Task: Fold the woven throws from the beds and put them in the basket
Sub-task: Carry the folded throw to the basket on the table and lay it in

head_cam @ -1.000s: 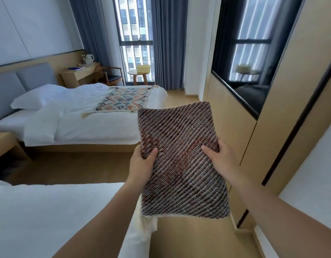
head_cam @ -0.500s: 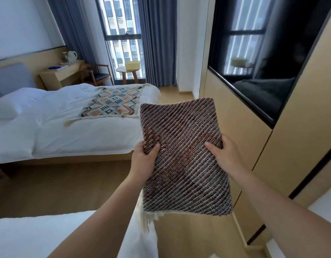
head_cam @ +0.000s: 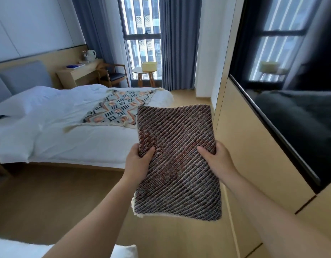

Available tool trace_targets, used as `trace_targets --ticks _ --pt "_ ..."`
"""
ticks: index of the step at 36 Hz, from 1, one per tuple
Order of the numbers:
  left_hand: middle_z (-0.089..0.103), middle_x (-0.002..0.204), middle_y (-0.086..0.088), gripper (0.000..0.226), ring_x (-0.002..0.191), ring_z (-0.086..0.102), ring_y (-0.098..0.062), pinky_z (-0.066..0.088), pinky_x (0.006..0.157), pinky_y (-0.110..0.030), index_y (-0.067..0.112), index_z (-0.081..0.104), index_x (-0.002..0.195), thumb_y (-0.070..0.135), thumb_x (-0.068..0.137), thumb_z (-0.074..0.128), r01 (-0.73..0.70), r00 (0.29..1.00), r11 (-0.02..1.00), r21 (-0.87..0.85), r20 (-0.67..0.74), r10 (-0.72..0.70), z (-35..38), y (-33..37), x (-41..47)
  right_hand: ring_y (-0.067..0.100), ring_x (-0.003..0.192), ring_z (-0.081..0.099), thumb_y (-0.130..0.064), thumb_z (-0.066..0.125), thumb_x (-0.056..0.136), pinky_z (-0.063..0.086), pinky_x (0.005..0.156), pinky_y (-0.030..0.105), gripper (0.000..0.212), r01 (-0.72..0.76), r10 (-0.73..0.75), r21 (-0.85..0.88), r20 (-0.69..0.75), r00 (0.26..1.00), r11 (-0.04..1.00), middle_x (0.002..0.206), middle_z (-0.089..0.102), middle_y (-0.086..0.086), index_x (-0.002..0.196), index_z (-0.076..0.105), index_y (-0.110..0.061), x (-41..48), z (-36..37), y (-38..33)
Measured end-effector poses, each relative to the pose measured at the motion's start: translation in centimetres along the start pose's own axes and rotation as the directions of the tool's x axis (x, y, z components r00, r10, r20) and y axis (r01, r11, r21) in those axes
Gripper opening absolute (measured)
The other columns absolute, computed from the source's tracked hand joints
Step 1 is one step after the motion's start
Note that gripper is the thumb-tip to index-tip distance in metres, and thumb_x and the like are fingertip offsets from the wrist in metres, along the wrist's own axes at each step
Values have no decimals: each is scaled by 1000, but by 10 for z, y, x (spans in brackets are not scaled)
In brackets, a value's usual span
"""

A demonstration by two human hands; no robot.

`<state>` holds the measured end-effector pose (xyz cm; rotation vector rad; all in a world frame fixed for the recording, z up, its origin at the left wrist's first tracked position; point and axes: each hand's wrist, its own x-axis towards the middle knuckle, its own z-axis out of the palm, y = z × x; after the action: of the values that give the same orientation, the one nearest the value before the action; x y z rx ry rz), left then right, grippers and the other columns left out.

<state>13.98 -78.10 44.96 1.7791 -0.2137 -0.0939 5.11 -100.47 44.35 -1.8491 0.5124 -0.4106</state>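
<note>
A folded brown woven throw [head_cam: 176,161] is held flat in front of me, above the floor. My left hand [head_cam: 137,163] grips its left edge and my right hand [head_cam: 217,160] grips its right edge, thumbs on top. A second throw [head_cam: 118,108], cream with orange and black patterns, lies spread on the far bed [head_cam: 68,138]. A pale yellow basket [head_cam: 149,66] stands on a small round table [head_cam: 142,73] by the window.
A wooden wall unit with a dark screen [head_cam: 291,127] runs along the right. The near bed's corner [head_cam: 122,252] shows at the bottom left. A desk [head_cam: 77,73] and chair [head_cam: 114,76] stand beyond the far bed. Wooden floor [head_cam: 49,198] lies between the beds.
I have moved forward and turned slightly left, past the near bed. The far bed and the basket look nearer. Both hands keep the same hold on the folded throw.
</note>
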Motion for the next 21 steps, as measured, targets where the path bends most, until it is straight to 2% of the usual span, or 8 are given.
trace_targets --ticks 3,6,9,14,21 --pt "67 103 7 21 94 64 -15 52 91 -45 28 56 107 36 89 64 4 1000 1000 17 -5 -4 19 3 28 14 101 64 -57 78 68 54 91 41 73 -36 35 -8 -21 999 999 114 65 -7 126 53 -22 33 -2 2" --pt "67 101 8 15 93 65 -14 52 90 -44 32 56 100 35 89 64 -2 1000 1000 20 3 2 38 5 59 18 101 62 -54 82 64 52 91 41 79 -66 61 -57 -85 994 996 114 62 -5 126 49 -19 65 -2 2" --pt "67 100 9 16 93 65 -13 52 90 -43 32 56 101 35 88 65 -12 1000 1000 24 9 12 54 3 91 22 101 61 -47 83 66 52 90 40 73 -81 67 -99 -137 988 992 113 62 -2 124 49 -16 100 2 7" --pt "69 101 7 20 93 66 -14 52 90 -44 30 59 105 34 87 66 -4 1000 1000 -16 17 4 71 -6 161 22 98 62 -35 83 71 53 89 41 59 -74 69 -25 -155 985 997 111 63 0 117 52 -17 170 10 18" --pt "70 101 2 22 93 68 -17 53 88 -46 25 59 106 32 86 67 -2 997 997 -77 74 8 88 -16 286 20 101 61 -29 77 80 51 90 38 49 -19 12 -32 -211 977 999 111 62 -4 120 51 -19 277 32 14"
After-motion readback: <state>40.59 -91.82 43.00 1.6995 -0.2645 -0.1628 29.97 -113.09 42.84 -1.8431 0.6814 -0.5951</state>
